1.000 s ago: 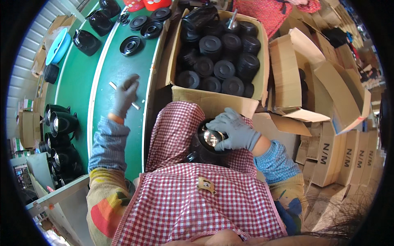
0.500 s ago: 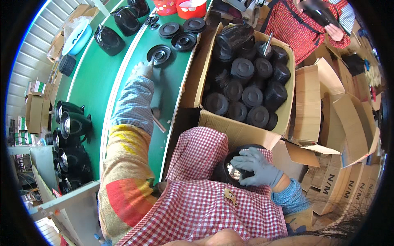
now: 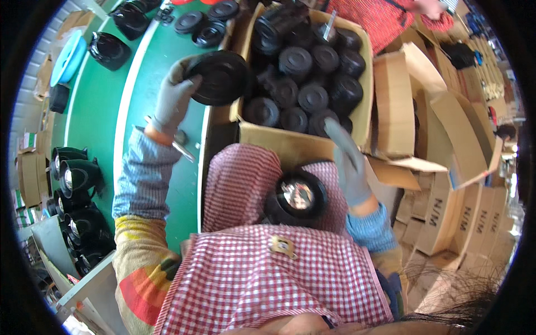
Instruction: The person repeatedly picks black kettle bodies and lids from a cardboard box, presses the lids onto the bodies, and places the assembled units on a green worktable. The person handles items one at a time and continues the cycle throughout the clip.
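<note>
Gripped at its rim in my gloved left hand [image 3: 173,100] is a round black plastic lid [image 3: 220,78], held up over the inner edge of the green table [image 3: 162,84]. A black jug body [image 3: 273,207] sits between my thighs on the checked apron, its round mouth facing up and a shiny silvery inside showing. Just to the right of it my right hand [image 3: 350,167], also in a grey glove, is raised with fingers stretched out, holding nothing. Several more black lids [image 3: 209,33] lie at the table's far end.
An open cardboard box [image 3: 279,135] full of round black parts stands ahead, a metal rod poking up in it. Black jugs [image 3: 78,178] line the table's left side; others stand farther off. A metal tool [image 3: 181,148] lies by my left wrist. Another person [image 3: 368,22] is at the far right.
My left hand has picked the lid off the table and brought it nearer. My right hand has come off the jug body and opened beside it. The view has shifted.
</note>
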`<action>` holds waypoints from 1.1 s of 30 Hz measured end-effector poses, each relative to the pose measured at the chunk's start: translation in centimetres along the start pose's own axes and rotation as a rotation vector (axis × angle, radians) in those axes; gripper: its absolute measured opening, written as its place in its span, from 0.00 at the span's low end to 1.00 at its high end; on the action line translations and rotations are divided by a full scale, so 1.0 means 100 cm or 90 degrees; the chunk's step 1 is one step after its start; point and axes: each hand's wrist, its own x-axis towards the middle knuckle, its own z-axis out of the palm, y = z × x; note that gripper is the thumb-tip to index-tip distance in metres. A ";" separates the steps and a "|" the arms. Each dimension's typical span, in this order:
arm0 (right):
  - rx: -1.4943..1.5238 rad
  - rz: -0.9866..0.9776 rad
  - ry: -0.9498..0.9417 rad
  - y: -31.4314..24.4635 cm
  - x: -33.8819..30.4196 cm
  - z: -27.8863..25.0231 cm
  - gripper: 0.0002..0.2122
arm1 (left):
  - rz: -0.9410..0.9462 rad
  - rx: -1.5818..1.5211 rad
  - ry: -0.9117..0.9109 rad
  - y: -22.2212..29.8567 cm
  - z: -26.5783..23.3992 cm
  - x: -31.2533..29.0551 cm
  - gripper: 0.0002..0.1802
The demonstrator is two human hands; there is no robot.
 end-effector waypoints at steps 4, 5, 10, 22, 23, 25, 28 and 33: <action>0.430 0.036 -0.144 -0.017 0.012 0.017 0.31 | 0.196 0.178 -0.187 0.015 0.103 -0.102 0.24; 0.404 0.071 -0.153 -0.016 0.001 0.012 0.33 | 0.210 0.204 -0.235 0.020 0.118 -0.118 0.25; 0.460 0.063 -0.116 -0.004 -0.053 0.004 0.29 | 0.016 -0.049 -0.465 0.000 0.133 -0.147 0.36; 0.190 -0.147 -0.089 0.023 -0.089 0.007 0.12 | 0.147 0.061 -0.466 -0.036 0.152 -0.165 0.22; 0.182 -0.154 -0.094 0.025 -0.087 0.007 0.11 | 0.163 0.058 -0.468 -0.040 0.152 -0.164 0.22; 0.165 -0.166 -0.103 0.027 -0.086 0.007 0.10 | 0.213 0.077 -0.477 -0.045 0.150 -0.160 0.20; 0.153 -0.138 -0.106 0.026 -0.084 0.008 0.10 | 0.242 0.097 -0.482 -0.047 0.149 -0.159 0.19; 0.142 -0.122 -0.117 0.029 -0.083 0.009 0.07 | 0.278 0.095 -0.499 -0.050 0.147 -0.156 0.18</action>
